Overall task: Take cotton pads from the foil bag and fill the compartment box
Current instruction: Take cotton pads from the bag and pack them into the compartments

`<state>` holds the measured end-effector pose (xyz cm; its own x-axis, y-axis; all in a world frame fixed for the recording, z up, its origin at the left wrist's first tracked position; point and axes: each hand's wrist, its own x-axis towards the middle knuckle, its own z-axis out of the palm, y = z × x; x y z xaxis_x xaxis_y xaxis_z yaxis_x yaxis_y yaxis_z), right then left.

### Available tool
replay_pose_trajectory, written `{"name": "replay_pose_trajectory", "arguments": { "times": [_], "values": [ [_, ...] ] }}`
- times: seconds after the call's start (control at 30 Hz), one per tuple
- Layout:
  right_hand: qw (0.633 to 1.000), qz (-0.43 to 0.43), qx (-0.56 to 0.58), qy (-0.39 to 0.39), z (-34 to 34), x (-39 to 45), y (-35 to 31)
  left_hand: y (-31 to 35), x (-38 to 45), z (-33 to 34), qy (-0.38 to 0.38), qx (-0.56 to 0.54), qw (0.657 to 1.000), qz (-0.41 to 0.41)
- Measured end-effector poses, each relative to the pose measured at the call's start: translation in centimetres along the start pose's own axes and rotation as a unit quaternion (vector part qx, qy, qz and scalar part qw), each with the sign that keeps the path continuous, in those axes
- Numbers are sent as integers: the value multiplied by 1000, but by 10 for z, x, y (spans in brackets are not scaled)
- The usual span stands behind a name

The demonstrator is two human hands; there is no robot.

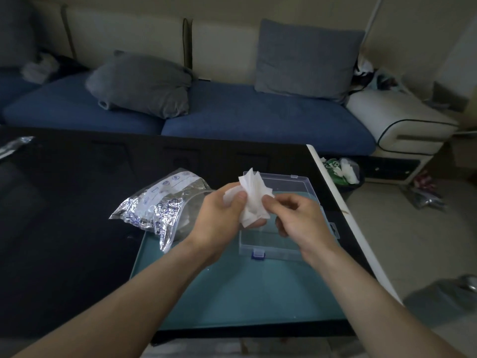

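Fingers of left hand grip a fanned bunch of cotton pads above the clear box; right hand pinches the bunch's right edge. Box lid open, contents unclear. Foil bag lies left, mouth facing right, on the teal mat.

- Cotton pads: plain white, fanned bunch.
- Foil bag: crinkled silver, a white strip printed with small blue round marks, blue lettering lower down.
- Compartment box: clear plastic, faint blue tint; latch darker blue.
- Mat under box: flat teal, no pattern.
- Table: glossy black top, white edge on right side.
- Sofa seat cushions: deep blue; backrest cream.
- Two throw pillows: grey, unpatterned.
- Sofa armrest: cream with dark piping.
- Floor: pale beige.
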<state>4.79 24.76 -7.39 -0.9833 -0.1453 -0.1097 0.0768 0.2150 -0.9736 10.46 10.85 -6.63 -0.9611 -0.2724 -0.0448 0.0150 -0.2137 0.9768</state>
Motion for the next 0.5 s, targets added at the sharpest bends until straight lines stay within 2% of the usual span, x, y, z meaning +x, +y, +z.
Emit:
{"name": "replay_pose_trajectory", "arguments": {
  "times": [0.1,0.27,0.43,0.5],
  "values": [
    [999,-25,-14,-22,-5,0,-1,1,4,-4,15,-13,999,-33],
    [986,-118,-98,-65,-1,1,-3,6,3,-5,-45,-25,994,-96],
    [991,-91,-84,-55,5,2,-1,10,0,-5,-78,-114,977,-162],
    [991,-88,-94,-43,5,3,-1,11,0,-5,-88,-116,975,-165]
  ]
}}
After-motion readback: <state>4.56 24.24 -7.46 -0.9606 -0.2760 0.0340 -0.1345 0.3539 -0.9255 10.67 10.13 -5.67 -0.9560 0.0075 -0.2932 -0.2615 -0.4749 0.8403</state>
